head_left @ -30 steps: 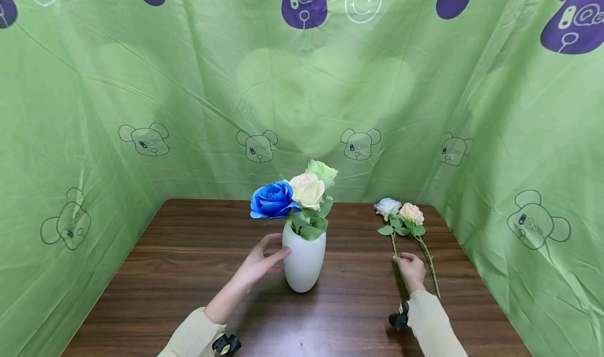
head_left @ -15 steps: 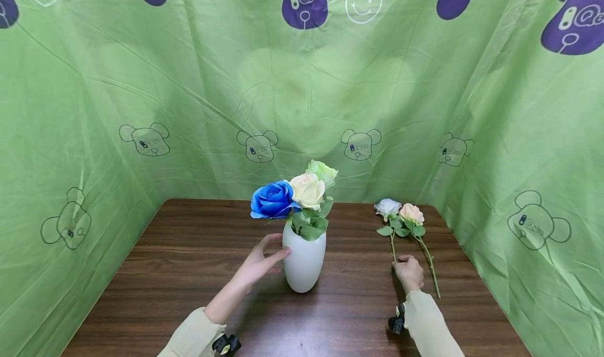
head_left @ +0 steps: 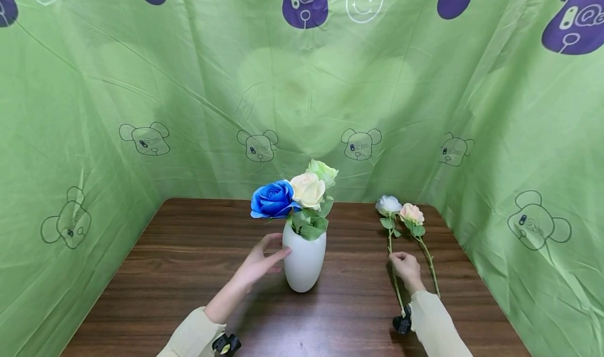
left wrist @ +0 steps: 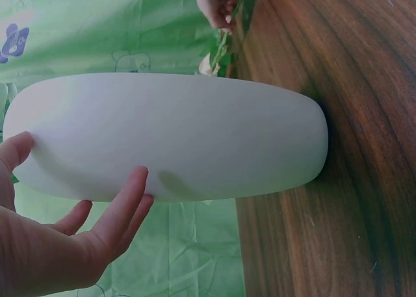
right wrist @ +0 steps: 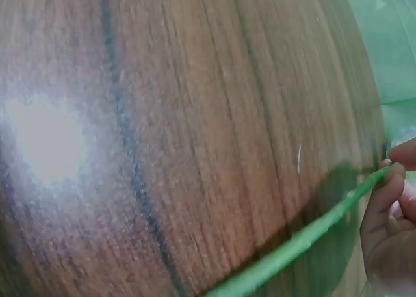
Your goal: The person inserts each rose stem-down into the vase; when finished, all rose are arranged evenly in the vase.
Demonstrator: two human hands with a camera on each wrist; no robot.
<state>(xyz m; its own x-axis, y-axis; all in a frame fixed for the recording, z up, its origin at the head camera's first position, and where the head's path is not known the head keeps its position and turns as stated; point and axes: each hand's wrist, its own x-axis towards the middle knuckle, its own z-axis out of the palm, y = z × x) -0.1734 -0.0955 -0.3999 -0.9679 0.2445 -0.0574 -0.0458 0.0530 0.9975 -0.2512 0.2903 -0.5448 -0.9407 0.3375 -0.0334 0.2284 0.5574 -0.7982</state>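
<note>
A white vase [head_left: 304, 265] stands upright on the table, holding a blue rose [head_left: 273, 199], a cream rose [head_left: 308, 190] and a pale green rose [head_left: 323, 172]. My left hand [head_left: 259, 260] touches the vase's left side, its fingers spread and fairly straight; the fingertips [left wrist: 138, 177] rest along the wall in the left wrist view. On the right, my right hand [head_left: 407, 268] pinches the stem of a pale bluish-white rose [head_left: 389, 205] between thumb and fingers. That green stem [right wrist: 292, 245] runs back beneath the wrist, just over the wood in the right wrist view.
A peach rose [head_left: 412, 214] lies right of my right hand, its stem pointing toward me. The brown wooden table [head_left: 189, 252] is enclosed by green cloth [head_left: 198, 74] at the back and both sides. Black wrist cameras sit at both cuffs.
My right hand has slid slightly left, and the bluish-white rose has shifted with it, its head up and away from the peach rose, its lower stem now showing. The left hand and vase stay put.
</note>
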